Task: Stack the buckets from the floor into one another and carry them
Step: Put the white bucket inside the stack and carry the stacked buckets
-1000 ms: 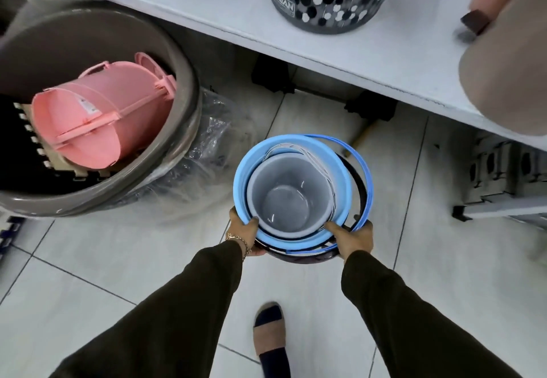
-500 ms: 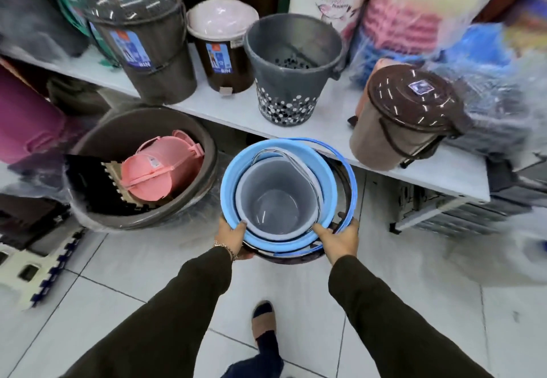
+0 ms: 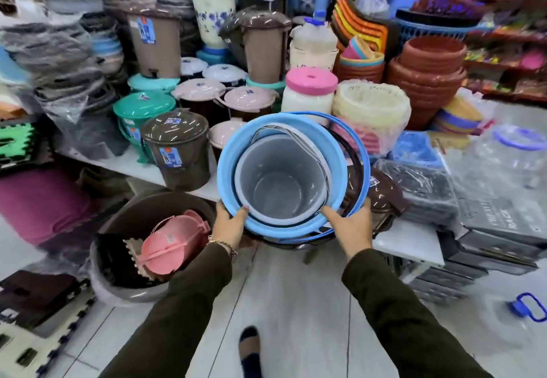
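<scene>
Buckets nested together, grey bucket [image 3: 281, 179] inside blue bucket [image 3: 233, 152] inside a dark one, hang above the floor, left hand [image 3: 229, 225] and right hand [image 3: 352, 226] clamped on the near rim, likely light, stiff, slick plastic.

"RACK" stands on the grey box [image 3: 503, 217]; the brown bin's [image 3: 177, 152] label reads "BIN".

I'm looking into a plastic housewares shop: labelled lidded bins [image 3: 176, 149] crowd a white shelf [image 3: 139, 167] at ten o'clock, stacked terracotta-coloured basins [image 3: 429, 72] at one o'clock, shrink-wrapped stock everywhere.
</scene>
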The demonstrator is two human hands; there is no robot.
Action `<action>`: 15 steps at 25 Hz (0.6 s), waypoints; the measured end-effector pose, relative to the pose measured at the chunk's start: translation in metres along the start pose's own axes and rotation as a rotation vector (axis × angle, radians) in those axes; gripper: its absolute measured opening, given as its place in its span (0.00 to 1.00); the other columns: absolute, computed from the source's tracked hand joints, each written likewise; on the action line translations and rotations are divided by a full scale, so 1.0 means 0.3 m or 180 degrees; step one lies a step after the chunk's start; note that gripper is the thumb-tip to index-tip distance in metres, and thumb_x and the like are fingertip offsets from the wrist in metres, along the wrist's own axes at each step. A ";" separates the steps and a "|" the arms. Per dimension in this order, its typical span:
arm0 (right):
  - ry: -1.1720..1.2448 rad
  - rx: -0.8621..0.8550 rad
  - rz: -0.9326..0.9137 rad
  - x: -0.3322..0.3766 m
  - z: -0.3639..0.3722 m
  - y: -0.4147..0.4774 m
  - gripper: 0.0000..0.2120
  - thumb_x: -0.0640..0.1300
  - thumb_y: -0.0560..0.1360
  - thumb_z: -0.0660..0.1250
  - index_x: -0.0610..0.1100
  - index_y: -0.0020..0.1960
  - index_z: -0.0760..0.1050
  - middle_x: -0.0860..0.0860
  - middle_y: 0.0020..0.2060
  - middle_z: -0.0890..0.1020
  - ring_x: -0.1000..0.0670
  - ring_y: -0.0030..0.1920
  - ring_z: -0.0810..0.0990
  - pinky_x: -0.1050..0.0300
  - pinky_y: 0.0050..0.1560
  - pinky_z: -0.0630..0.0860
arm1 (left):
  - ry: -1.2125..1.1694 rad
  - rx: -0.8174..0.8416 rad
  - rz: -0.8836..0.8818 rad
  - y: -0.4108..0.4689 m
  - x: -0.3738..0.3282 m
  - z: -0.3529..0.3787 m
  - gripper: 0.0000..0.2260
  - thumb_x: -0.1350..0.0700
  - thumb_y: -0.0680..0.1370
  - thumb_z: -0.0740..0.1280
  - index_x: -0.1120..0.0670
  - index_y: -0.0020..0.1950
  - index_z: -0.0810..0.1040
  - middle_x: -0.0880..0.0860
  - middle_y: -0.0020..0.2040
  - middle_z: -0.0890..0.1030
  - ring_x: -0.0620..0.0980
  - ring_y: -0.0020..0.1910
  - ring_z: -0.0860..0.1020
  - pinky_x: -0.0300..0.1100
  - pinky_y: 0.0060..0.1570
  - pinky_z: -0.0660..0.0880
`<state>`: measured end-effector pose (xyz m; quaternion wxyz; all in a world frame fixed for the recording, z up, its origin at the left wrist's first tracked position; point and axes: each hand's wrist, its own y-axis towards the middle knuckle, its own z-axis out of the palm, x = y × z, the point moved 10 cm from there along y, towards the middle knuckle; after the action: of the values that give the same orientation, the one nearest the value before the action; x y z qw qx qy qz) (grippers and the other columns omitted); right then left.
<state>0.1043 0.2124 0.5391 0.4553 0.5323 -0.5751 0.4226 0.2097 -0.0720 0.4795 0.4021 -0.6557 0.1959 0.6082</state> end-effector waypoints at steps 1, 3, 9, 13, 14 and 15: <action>-0.0027 -0.0047 -0.0068 0.053 0.012 0.052 0.32 0.39 0.65 0.78 0.39 0.64 0.68 0.47 0.52 0.80 0.47 0.53 0.79 0.55 0.57 0.73 | -0.0032 0.0049 0.0053 0.039 -0.066 0.026 0.17 0.57 0.79 0.66 0.47 0.64 0.65 0.57 0.60 0.78 0.59 0.52 0.80 0.61 0.49 0.80; 0.0011 -0.0105 -0.0150 0.143 0.058 0.195 0.36 0.41 0.64 0.79 0.38 0.67 0.66 0.45 0.55 0.80 0.47 0.55 0.78 0.53 0.60 0.74 | -0.0145 0.0146 0.0051 0.153 -0.188 0.090 0.16 0.56 0.79 0.65 0.47 0.64 0.64 0.55 0.55 0.79 0.60 0.49 0.81 0.66 0.48 0.79; -0.0029 -0.0195 -0.0043 0.240 0.282 0.649 0.28 0.41 0.65 0.79 0.37 0.60 0.70 0.46 0.49 0.78 0.45 0.52 0.79 0.55 0.51 0.72 | 0.0147 0.0184 0.0011 0.753 -0.302 0.214 0.21 0.45 0.68 0.72 0.41 0.57 0.67 0.60 0.61 0.79 0.66 0.56 0.81 0.67 0.58 0.75; -0.0395 -0.0191 0.0450 0.111 0.443 0.917 0.31 0.47 0.65 0.79 0.38 0.61 0.69 0.42 0.53 0.80 0.41 0.57 0.79 0.53 0.54 0.72 | 0.0337 0.0236 -0.0229 0.984 -0.348 0.303 0.16 0.53 0.75 0.70 0.52 0.59 0.68 0.62 0.58 0.79 0.64 0.50 0.81 0.58 0.46 0.82; -0.0499 -0.0209 0.0534 0.079 0.471 0.959 0.32 0.49 0.64 0.79 0.39 0.61 0.69 0.42 0.56 0.81 0.41 0.58 0.79 0.51 0.58 0.73 | 0.0378 0.0227 -0.0308 1.048 -0.322 0.321 0.16 0.55 0.77 0.69 0.55 0.61 0.69 0.62 0.57 0.79 0.61 0.47 0.81 0.52 0.39 0.83; -0.0605 -0.0200 0.0631 0.035 0.497 0.996 0.33 0.50 0.63 0.79 0.39 0.61 0.69 0.42 0.57 0.81 0.40 0.58 0.80 0.48 0.61 0.73 | 0.0432 0.0246 -0.0516 1.093 -0.290 0.338 0.16 0.56 0.77 0.68 0.57 0.63 0.69 0.62 0.57 0.79 0.60 0.44 0.80 0.49 0.34 0.82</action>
<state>-0.2050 0.0879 0.5149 0.3713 0.4959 -0.6784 0.3949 -0.1159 -0.2112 0.4742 0.4608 -0.6931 0.1923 0.5198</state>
